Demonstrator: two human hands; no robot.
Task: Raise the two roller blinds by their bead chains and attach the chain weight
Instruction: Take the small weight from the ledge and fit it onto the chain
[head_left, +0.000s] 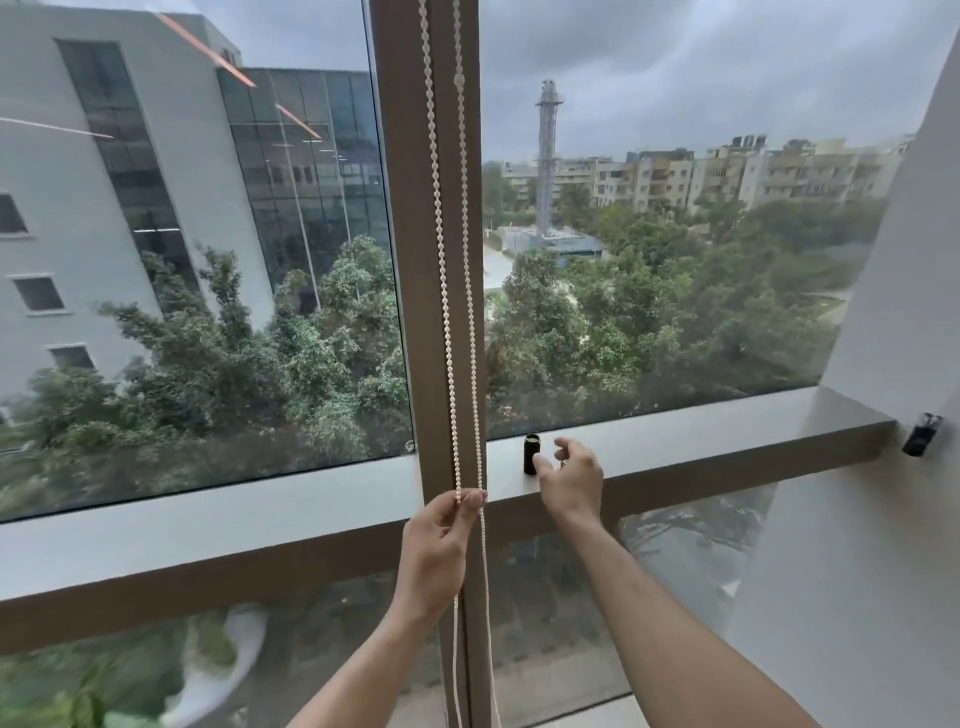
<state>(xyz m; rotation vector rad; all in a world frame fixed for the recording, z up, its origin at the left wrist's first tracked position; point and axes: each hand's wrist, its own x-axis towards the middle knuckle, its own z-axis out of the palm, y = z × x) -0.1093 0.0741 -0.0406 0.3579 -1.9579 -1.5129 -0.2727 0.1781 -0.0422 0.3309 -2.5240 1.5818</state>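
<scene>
Left hand (441, 540) pinches the bead chain (448, 312); right hand (571, 478) is open and empty.
The small black weight (531, 453) stands on the sill (701, 431), at nine o'clock of those fingers; a clumsy reach could tip it off.

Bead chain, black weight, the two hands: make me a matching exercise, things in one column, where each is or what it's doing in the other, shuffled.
Things:
1. bead chain
2. black chain weight
3. left hand
4. right hand

States:
A. open, just beside the weight
B. stands upright on the sill
C. hangs in front of the window post
D. pinches a chain strand

Pairs: 1-C, 2-B, 3-D, 4-A
</scene>
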